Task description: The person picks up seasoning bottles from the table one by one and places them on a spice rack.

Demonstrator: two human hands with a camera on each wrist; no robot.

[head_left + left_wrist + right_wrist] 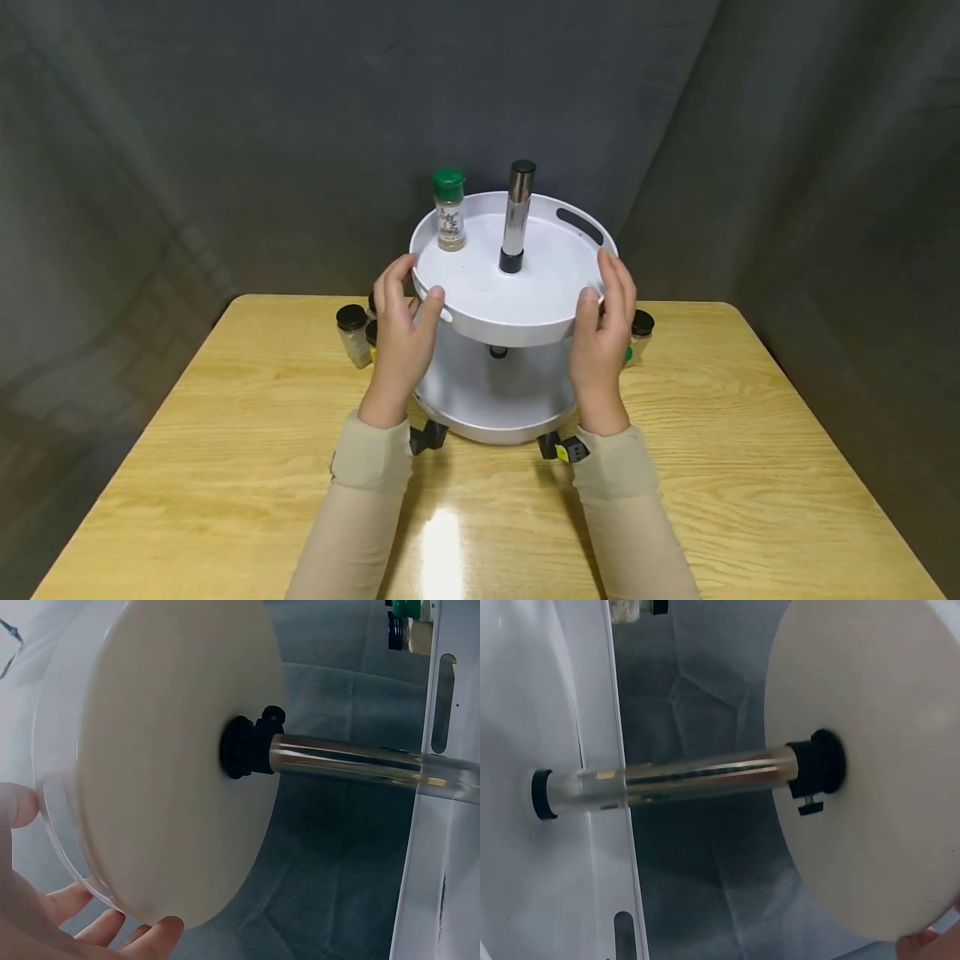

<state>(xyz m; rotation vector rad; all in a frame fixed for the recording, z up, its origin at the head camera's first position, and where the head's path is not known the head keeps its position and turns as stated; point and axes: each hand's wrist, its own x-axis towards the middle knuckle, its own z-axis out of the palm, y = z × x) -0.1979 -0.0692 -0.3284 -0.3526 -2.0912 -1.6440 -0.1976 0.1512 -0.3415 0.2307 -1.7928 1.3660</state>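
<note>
A white two-tier round tray stand is in the middle of the head view, its upper tray above its lower tray. My left hand grips the upper tray's left rim; in the left wrist view its fingers reach beneath the edge by a handle slot. On the opposite side my right hand holds the rim, with a fingertip at the tray's underside in the right wrist view. A green-capped spice jar stands on the upper tray, left of the metal pole.
Black-capped jars stand on the wooden table, including one jar left of the stand and another jar to its right. Under the upper tray, a black clamp with a knob joins the pole. Dark curtains hang behind.
</note>
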